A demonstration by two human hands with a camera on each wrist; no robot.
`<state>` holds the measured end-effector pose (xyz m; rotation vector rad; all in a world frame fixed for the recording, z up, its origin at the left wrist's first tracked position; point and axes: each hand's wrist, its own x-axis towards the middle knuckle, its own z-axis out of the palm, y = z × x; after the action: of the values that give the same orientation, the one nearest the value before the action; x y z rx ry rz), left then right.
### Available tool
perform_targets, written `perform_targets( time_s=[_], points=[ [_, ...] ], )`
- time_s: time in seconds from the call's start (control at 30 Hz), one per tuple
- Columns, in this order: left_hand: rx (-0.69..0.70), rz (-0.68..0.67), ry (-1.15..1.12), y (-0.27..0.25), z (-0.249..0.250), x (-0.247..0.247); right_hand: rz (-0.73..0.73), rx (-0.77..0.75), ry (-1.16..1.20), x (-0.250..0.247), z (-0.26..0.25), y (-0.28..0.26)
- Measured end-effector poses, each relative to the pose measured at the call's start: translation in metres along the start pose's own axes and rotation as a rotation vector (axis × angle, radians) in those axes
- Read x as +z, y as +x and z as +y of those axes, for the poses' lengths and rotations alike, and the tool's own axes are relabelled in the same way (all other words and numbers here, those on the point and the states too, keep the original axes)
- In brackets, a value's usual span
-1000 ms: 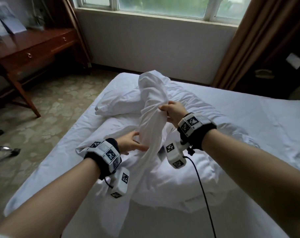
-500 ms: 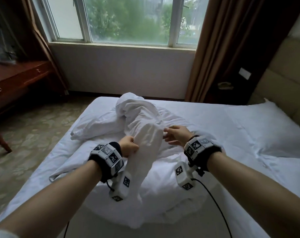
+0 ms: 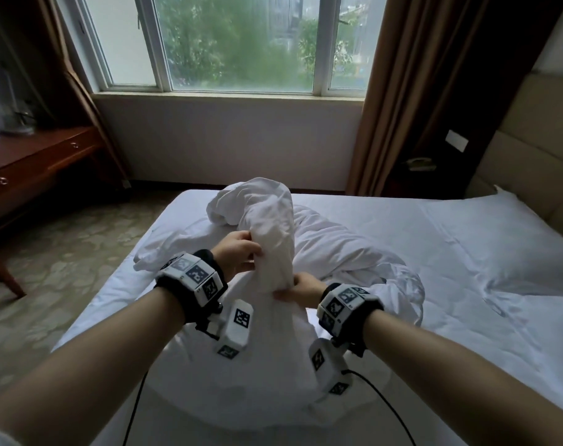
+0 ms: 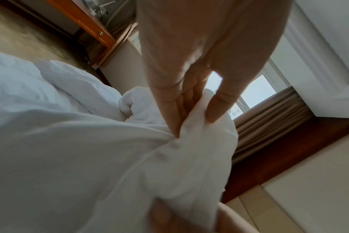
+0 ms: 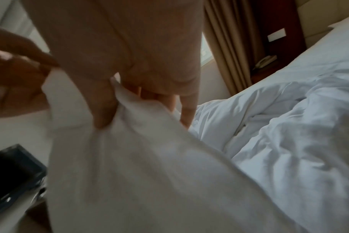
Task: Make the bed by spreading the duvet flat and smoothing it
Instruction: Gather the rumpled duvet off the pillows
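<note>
A white duvet [image 3: 354, 262] lies crumpled in the middle of the bed [image 3: 466, 226], with one bunched fold [image 3: 270, 226] raised upright like a column. My left hand [image 3: 238, 252] grips that fold from its left side, fingers and thumb [image 4: 217, 108] pinching the cloth [image 4: 189, 141]. Lower and to the right, my right hand [image 3: 301, 289] holds the same fold; the right wrist view shows its fingers [image 5: 104, 110] curled into the fabric [image 5: 149, 141]. Loose duvet hangs toward me between both forearms.
A pillow [image 3: 512, 239] lies at the bed's right by the padded headboard [image 3: 531, 149]. A wooden desk [image 3: 32, 162] stands at the left on patterned carpet [image 3: 64, 252]. Beyond the bed are the window [image 3: 241, 43] and brown curtains [image 3: 409, 91]. Cables trail from both wrists.
My left hand has climbed higher on the raised fold and closed on it. My right hand let go, then took hold lower down. My view has tilted up toward the window.
</note>
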<state>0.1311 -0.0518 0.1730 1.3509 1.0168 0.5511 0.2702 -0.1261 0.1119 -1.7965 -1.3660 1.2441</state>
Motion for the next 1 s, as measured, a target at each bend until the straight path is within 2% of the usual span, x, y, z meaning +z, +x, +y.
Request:
perform_targets(
  time_s=[0.1, 0.2, 0.27, 0.37, 0.5, 0.67, 0.8, 1.0],
  points=[
    [0.013, -0.023, 0.023, 0.011, 0.008, -0.013, 0.166, 0.046, -0.041, -0.02, -0.003, 0.011],
    [0.016, -0.05, 0.08, 0.026, 0.015, -0.029, 0.42, 0.126, -0.064, -0.057, 0.001, 0.022],
    [-0.017, -0.059, 0.12, 0.038, 0.013, -0.039, 0.575, 0.214, -0.065, -0.087, 0.006, 0.022],
    [-0.08, -0.083, 0.2, 0.053, 0.001, -0.051, 0.713, 0.317, -0.094, -0.124, 0.014, 0.01],
    [-0.145, -0.106, 0.298, 0.073, -0.01, -0.057, 0.763, 0.392, -0.207, -0.147, 0.035, -0.006],
    [-0.131, -0.127, 0.398, 0.093, -0.006, -0.037, 0.815, 0.394, -0.277, -0.172, 0.06, -0.024],
    [-0.125, -0.17, 0.476, 0.101, 0.001, 0.007, 0.867, 0.365, -0.266, -0.22, 0.076, -0.046],
    [-0.11, -0.148, 0.47, 0.111, 0.006, 0.091, 0.954, 0.402, -0.316, -0.314, 0.114, -0.102]
  ],
)
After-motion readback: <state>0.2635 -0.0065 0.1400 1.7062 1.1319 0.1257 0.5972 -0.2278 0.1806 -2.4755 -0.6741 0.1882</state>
